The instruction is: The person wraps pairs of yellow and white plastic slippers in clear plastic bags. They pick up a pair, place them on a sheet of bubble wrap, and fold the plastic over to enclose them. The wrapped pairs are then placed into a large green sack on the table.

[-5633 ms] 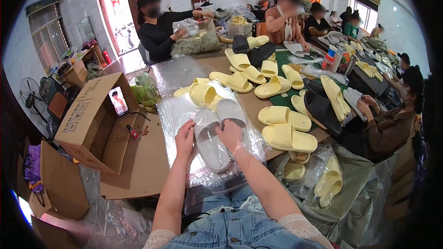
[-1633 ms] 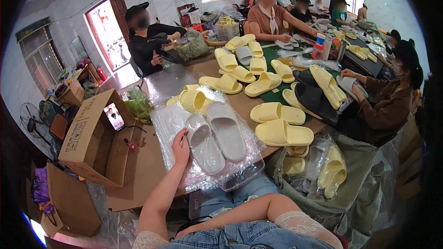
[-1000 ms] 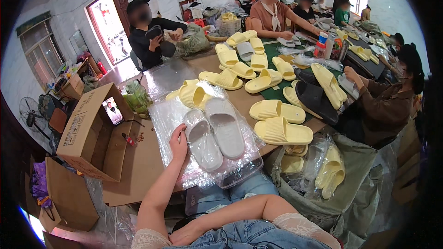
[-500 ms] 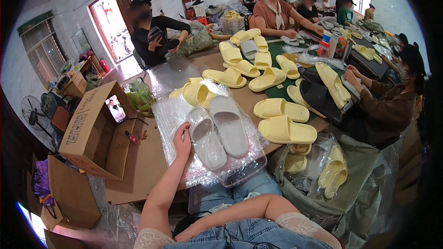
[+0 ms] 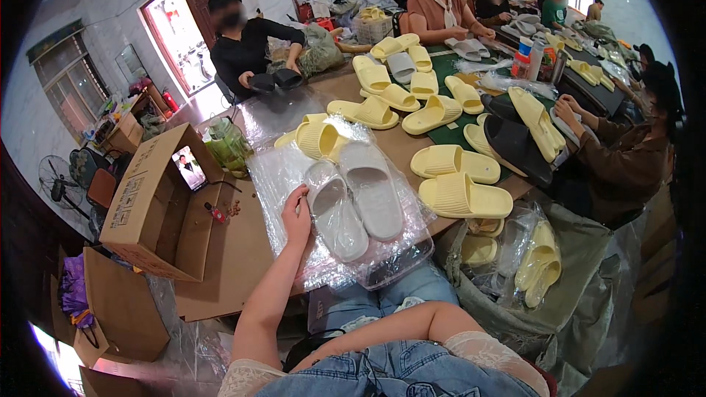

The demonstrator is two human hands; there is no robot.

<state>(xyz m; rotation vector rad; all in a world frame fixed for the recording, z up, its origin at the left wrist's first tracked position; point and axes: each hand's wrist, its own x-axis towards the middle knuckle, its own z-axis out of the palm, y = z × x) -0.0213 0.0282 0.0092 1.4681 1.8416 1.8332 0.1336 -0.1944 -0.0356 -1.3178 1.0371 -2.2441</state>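
Observation:
A pair of grey slippers (image 5: pixel 373 202) lies side by side on a stack of clear plastic bags (image 5: pixel 283 176) at the table edge before me. Shiny film covers at least the left slipper. My left hand (image 5: pixel 297 217) is beside that slipper, its fingers curled on the clear plastic at its edge. Across my lap runs my right forearm (image 5: pixel 382 334), pointing left; the hand at its end is mostly hidden by my denim clothing. Just beyond the grey pair sits a yellow slipper (image 5: pixel 318 138).
Several yellow slippers (image 5: pixel 460 195) and black ones (image 5: pixel 518 151) spread over the table. An open cardboard box (image 5: pixel 151 220) holding a lit phone (image 5: pixel 190 169) stands left. At right, a sack (image 5: pixel 581 250) contains bagged yellow slippers. Co-workers sit around the table.
The view has shifted slightly. My left hand stays beside the grey slippers. The person in black at far left has lowered the dark slippers; the person opposite has drawn both hands closer together.

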